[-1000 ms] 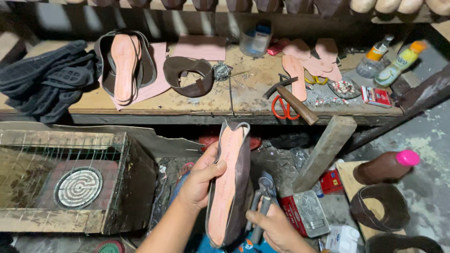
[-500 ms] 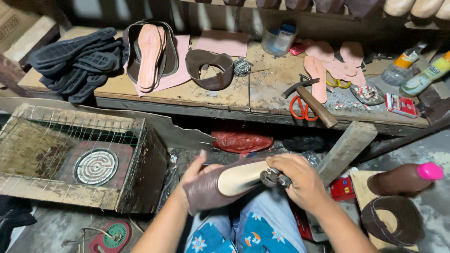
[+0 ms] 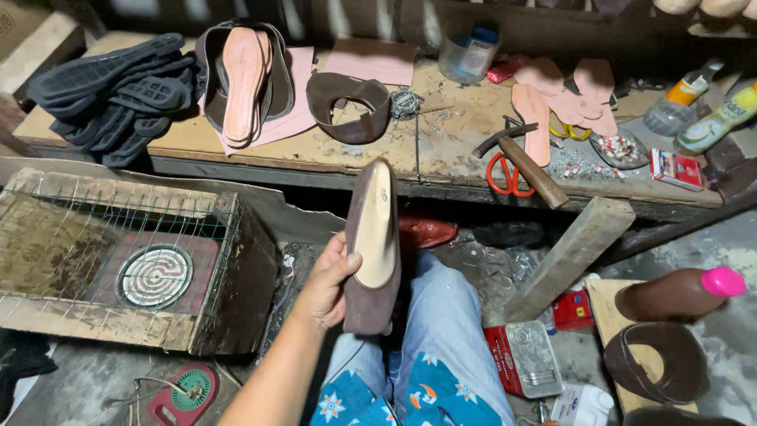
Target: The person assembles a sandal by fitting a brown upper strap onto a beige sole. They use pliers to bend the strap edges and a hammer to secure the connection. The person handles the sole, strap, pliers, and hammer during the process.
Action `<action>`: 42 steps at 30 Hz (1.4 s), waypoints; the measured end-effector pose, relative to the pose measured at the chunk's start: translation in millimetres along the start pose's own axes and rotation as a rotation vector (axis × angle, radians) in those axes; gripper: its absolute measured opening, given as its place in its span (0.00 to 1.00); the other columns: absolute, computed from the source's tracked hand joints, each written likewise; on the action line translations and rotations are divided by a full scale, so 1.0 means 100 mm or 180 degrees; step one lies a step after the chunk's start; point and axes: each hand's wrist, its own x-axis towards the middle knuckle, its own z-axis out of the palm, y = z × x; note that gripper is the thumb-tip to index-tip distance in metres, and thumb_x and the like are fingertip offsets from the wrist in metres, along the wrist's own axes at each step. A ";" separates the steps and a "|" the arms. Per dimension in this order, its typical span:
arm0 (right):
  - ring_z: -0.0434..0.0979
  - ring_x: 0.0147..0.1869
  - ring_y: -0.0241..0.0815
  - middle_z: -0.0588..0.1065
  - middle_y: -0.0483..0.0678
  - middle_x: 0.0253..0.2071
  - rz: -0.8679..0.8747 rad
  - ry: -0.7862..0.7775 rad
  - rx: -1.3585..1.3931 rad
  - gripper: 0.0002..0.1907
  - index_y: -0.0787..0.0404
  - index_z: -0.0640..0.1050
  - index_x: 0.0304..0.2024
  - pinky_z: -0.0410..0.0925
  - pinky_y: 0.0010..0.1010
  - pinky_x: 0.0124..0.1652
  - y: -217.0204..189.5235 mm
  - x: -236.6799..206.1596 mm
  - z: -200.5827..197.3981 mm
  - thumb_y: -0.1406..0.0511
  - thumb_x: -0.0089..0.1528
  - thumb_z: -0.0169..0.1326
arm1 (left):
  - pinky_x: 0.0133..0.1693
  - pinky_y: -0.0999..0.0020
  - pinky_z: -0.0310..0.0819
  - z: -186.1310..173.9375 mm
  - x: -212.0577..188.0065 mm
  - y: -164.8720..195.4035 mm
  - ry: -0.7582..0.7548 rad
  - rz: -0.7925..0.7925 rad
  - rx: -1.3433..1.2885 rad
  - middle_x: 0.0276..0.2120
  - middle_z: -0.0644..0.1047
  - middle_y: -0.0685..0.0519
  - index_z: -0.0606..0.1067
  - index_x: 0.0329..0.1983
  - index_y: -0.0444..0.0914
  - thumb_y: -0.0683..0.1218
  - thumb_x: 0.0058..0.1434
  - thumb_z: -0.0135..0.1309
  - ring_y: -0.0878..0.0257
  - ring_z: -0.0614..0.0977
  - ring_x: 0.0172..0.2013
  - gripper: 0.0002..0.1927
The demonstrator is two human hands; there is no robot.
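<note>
One brown shoe (image 3: 372,244) stood upright in the left hand (image 3: 327,282), fingers clamped on its side, below the workbench (image 3: 441,150) edge. On the workbench, a clear cup (image 3: 468,52) held something blue, and a small dish (image 3: 620,149) held tacks. Right hand out of view.

Left hand's fingers (image 3: 337,278) behind the brown shoe (image 3: 372,244); right hand out of frame.
</note>
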 end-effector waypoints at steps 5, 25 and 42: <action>0.77 0.52 0.49 0.77 0.54 0.48 -0.0052 0.0089 -0.0016 0.16 0.62 0.76 0.48 0.70 0.39 0.54 0.04 0.08 0.08 0.76 0.58 0.57 | 0.58 0.56 0.73 0.01 0.01 0.08 -0.0084 0.0232 -0.0155 0.54 0.75 0.47 0.66 0.61 0.37 0.45 0.62 0.61 0.56 0.78 0.54 0.26; 0.79 0.43 0.44 0.76 0.49 0.42 0.1255 0.0478 -0.3336 0.09 0.63 0.78 0.41 0.71 0.32 0.44 0.49 -0.09 -0.26 0.73 0.58 0.62 | 0.60 0.56 0.72 -0.09 -0.25 0.17 -0.0214 0.0059 -0.0200 0.55 0.76 0.46 0.65 0.62 0.36 0.42 0.55 0.64 0.55 0.79 0.55 0.32; 0.78 0.59 0.45 0.78 0.49 0.55 0.2200 -0.0904 -0.2201 0.20 0.60 0.78 0.53 0.70 0.33 0.58 0.62 0.04 -1.08 0.73 0.57 0.59 | 0.48 0.59 0.73 -0.40 -0.64 0.30 -0.0091 -0.0837 0.0595 0.45 0.79 0.40 0.71 0.53 0.20 0.63 0.76 0.45 0.53 0.79 0.45 0.36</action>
